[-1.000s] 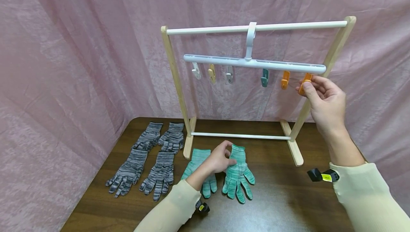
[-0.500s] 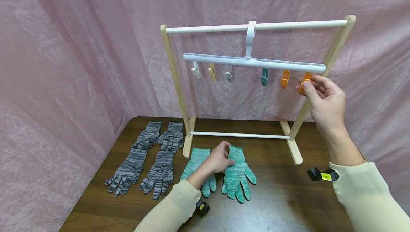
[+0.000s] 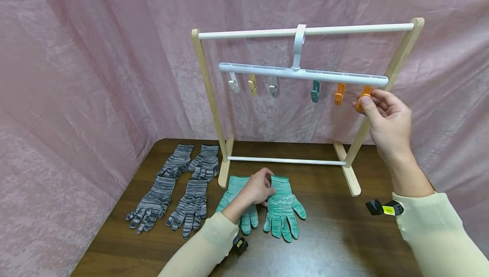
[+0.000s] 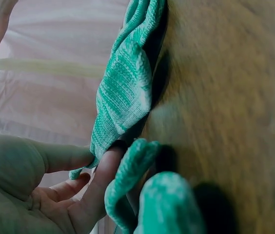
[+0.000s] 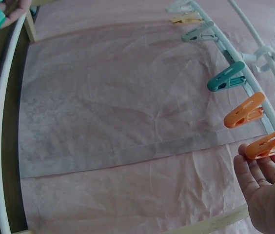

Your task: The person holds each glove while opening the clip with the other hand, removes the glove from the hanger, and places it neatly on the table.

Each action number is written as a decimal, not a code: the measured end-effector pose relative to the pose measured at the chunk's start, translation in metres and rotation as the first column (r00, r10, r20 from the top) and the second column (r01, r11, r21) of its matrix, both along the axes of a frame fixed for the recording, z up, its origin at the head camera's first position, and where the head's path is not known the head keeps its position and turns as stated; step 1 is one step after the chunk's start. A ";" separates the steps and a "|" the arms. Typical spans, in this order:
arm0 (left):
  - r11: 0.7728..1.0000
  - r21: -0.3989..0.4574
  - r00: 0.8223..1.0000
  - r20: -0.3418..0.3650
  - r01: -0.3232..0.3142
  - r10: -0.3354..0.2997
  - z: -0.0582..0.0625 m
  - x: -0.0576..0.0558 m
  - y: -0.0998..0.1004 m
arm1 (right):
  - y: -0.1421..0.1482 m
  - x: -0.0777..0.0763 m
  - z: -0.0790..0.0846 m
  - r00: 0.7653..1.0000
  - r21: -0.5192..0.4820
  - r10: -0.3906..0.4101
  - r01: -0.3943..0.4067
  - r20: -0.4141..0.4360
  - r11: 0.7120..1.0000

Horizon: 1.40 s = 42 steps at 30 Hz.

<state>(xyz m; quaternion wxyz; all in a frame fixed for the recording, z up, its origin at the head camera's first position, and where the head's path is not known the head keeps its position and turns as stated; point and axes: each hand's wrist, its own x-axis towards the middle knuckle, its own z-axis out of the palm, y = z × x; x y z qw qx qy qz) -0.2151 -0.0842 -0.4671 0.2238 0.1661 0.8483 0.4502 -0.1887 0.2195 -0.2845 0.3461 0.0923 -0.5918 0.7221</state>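
In the head view my left hand point(image 3: 257, 188) is at the left edge of the right-hand green knitted glove point(image 3: 283, 209), near its cuff. The left wrist view shows the thumb and a finger point(image 4: 106, 170) pinching that glove's edge, the finger partly under the fabric. A second green glove point(image 3: 234, 190) lies flat beside it, partly covered by my left hand and forearm. Up at the hanger's right end, my right hand point(image 3: 391, 122) pinches the outermost orange clip point(image 3: 364, 97) between thumb and fingers. The clip still hangs from the white hanger bar point(image 3: 328, 76).
Along the bar hang another orange clip point(image 3: 339, 94), a teal clip point(image 3: 315, 91), a grey clip point(image 3: 273, 87), a yellow clip point(image 3: 252, 86) and a white clip point(image 3: 234, 83). A wooden rack point(image 3: 209, 94) carries the hanger. Several grey striped gloves point(image 3: 192, 204) lie at the left of the table point(image 3: 344, 234).
My left hand has shifted slightly left, and the cuff of the right-hand green glove has moved a little left and down with it. The right hand stays on the orange clip.
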 end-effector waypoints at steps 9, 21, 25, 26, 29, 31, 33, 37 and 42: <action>1.000 -0.009 1.000 -0.014 0.008 -0.008 -0.002 -0.001 -0.001 | -0.001 0.002 0.002 1.000 -0.007 0.005 -0.005 0.009 1.000; 1.000 -0.012 0.999 -0.039 0.003 -0.004 -0.002 0.000 -0.004 | -0.001 0.003 -0.001 0.998 0.017 -0.038 0.037 0.045 0.999; 1.000 0.003 0.999 -0.047 0.006 -0.005 -0.001 -0.001 -0.006 | -0.002 0.004 0.000 0.998 0.017 -0.045 0.044 0.041 0.999; 1.000 0.003 0.999 -0.047 0.006 -0.006 -0.001 -0.001 -0.007 | -0.002 0.005 0.000 0.998 0.018 -0.046 0.045 0.040 0.999; 1.000 0.002 0.999 -0.051 0.003 -0.003 0.000 -0.002 -0.009 | -0.001 0.007 0.000 0.997 0.041 -0.057 0.055 0.050 0.998; 1.000 0.001 0.998 -0.059 -0.002 0.002 0.002 -0.002 -0.011 | 0.000 0.008 -0.001 0.996 0.069 -0.070 0.066 0.059 0.995; 1.000 0.004 0.998 -0.069 -0.007 0.007 0.004 -0.003 -0.013 | 0.001 0.010 -0.002 0.993 0.106 -0.093 0.085 0.071 0.991; 1.000 0.016 0.995 -0.100 -0.014 0.015 0.009 -0.003 -0.017 | 0.003 0.015 -0.006 0.989 0.148 -0.123 0.109 0.085 0.983; 1.000 0.019 0.987 -0.157 -0.022 0.025 0.016 -0.005 -0.025 | 0.005 0.020 -0.008 0.990 0.141 -0.119 0.109 0.069 0.984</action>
